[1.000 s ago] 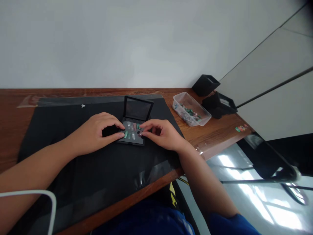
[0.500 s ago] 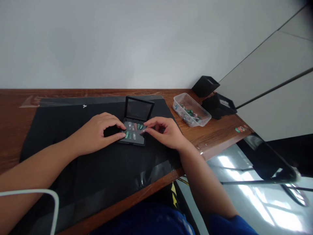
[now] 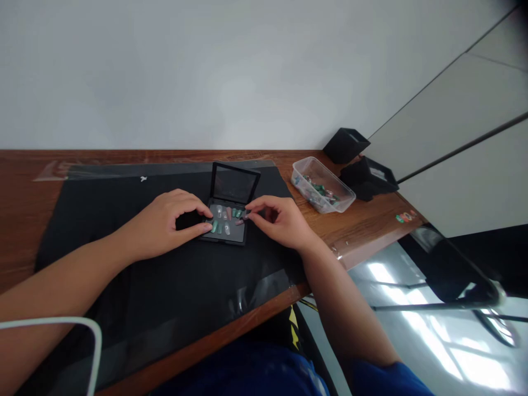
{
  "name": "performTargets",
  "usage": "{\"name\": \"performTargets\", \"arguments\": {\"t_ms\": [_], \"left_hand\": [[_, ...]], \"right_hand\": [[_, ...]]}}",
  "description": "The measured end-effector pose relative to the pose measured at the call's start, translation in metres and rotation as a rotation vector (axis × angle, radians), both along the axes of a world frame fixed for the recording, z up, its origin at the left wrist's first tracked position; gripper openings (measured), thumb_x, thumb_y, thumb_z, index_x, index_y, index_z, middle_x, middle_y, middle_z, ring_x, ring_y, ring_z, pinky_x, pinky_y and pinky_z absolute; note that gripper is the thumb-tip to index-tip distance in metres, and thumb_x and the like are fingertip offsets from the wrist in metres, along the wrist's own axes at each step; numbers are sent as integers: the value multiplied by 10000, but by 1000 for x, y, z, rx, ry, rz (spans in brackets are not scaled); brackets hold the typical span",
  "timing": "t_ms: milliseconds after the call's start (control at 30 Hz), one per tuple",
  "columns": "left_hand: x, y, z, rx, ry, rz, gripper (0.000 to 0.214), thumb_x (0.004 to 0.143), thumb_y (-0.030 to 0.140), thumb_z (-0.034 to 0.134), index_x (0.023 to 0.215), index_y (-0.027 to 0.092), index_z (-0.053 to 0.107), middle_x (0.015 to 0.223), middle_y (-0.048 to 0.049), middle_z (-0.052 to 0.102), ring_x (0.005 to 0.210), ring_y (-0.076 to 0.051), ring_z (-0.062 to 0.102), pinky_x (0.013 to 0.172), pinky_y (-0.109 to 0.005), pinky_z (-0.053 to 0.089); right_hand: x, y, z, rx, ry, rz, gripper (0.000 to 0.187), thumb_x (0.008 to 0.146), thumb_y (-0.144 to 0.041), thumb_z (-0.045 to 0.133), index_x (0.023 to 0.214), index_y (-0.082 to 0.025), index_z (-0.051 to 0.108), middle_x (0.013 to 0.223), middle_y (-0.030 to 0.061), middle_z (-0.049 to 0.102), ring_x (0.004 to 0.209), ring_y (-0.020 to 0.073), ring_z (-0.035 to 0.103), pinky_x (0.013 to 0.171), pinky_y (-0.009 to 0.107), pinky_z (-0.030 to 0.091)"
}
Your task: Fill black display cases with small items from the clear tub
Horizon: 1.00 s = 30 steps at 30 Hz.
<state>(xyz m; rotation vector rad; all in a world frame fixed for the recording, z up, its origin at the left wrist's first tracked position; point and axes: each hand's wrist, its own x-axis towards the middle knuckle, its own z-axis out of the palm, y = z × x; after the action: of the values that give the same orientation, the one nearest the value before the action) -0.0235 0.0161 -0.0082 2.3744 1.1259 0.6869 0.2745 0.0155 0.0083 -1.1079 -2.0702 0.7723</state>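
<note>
A small black case [image 3: 232,186] stands open on a black mat [image 3: 165,286], its lid upright. Several green, pink and pale press-on nails [image 3: 225,215] lie on its grey tray. My left hand [image 3: 165,223] grips the case's left edge, thumb and fingers curled round it. My right hand [image 3: 280,220] is at the case's right edge, thumb and forefinger pinched on a small pink nail [image 3: 240,221] just above the tray.
A clear plastic tub [image 3: 322,184] of loose nails sits right of the mat on the wooden table [image 3: 25,192]. Two black boxes [image 3: 358,159] stand behind it. A few small nails [image 3: 406,216] lie by the right table edge. A white cable [image 3: 82,341] curves at bottom left.
My right hand has drawn slightly back to the right, from the tray's middle to its right edge, fingers staying pinched. My left hand and the case have stayed put.
</note>
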Motion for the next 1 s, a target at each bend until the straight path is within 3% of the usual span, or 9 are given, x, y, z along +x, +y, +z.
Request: {"name": "performTargets", "arguments": {"t_ms": [533,1000], "left_hand": [[0,0,0,6,-6,5,337,943,585,648,1051,292,776,1059,-68,776,1053,-301,663,986,-483,519],[0,0,1,10,7,7,366,947,605,632,1055,285,772,1066,-71,776,1064,-305,666,986,-492,517]], "right_hand": [[-6,-7,4,-32,28,116,141,894,-211,705,1011,-173,775,849,15,792,498,52,448,491,203,358],[-13,-11,4,37,-1,143,108,931,-231,707,981,-185,791,847,17,783,562,71,527,560,217,396]]}}
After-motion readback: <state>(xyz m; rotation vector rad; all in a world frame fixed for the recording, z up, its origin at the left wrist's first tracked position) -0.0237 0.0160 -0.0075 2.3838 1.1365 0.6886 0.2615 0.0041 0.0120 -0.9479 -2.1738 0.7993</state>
